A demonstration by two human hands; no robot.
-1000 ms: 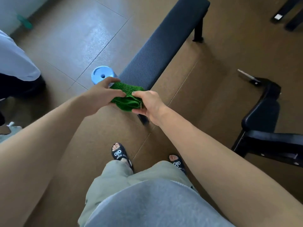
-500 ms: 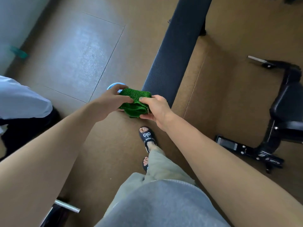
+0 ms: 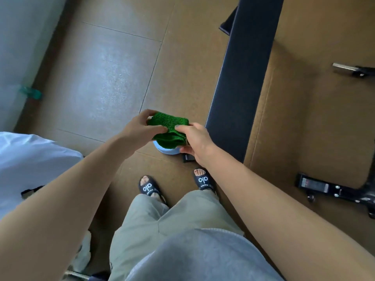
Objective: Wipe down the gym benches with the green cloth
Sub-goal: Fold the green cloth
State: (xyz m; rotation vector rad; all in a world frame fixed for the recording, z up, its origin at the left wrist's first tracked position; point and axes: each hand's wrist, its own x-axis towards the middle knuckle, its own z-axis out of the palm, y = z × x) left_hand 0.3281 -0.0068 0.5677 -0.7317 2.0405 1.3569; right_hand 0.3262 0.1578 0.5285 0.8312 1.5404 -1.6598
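A folded green cloth is held in the air between both hands, above the floor and just left of the near end of a long dark flat bench. My left hand pinches the cloth's left edge with thumb and fingers. On the other side, my right hand grips its right edge. The bench runs from the centre up to the top right; neither the cloth nor the hands touch it.
A light blue round container sits on the floor under the cloth. Black equipment with a metal base stands at the right. Another person in a white top is at the left. My feet in black slides stand below.
I have stepped closer to the bench, which now runs steeper up the frame. Both hands still hold the cloth, now over the blue container.
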